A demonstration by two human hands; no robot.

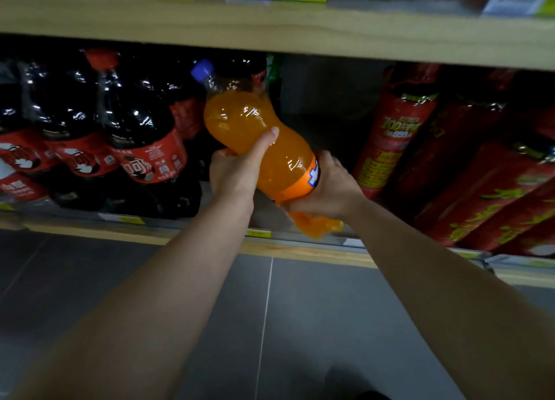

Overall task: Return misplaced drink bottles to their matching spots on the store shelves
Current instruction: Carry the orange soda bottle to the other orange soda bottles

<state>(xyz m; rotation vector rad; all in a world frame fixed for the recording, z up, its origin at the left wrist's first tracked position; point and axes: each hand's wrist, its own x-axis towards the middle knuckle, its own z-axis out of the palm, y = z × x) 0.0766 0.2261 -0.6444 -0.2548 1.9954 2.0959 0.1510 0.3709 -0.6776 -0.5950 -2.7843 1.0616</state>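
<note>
**Orange bottle held at the lower shelf**

At nine o'clock, dark cola bottles (141, 129) with red labels crowd the left of the lower shelf (144, 234). Toward the centre, the left hand (240, 168) wraps the narrow waist of the orange bottle (255, 135), thumb lying along its front. The bottle tilts, its blue cap (202, 69) pointing to eleven o'clock beside the colas, its base down at five o'clock over the shelf's front edge. The right hand (330, 186) is closed around the lower body near the orange label. At three o'clock, red-wrapped bottles (393, 135) and red cartons (492, 195) lean on the same shelf.
</note>
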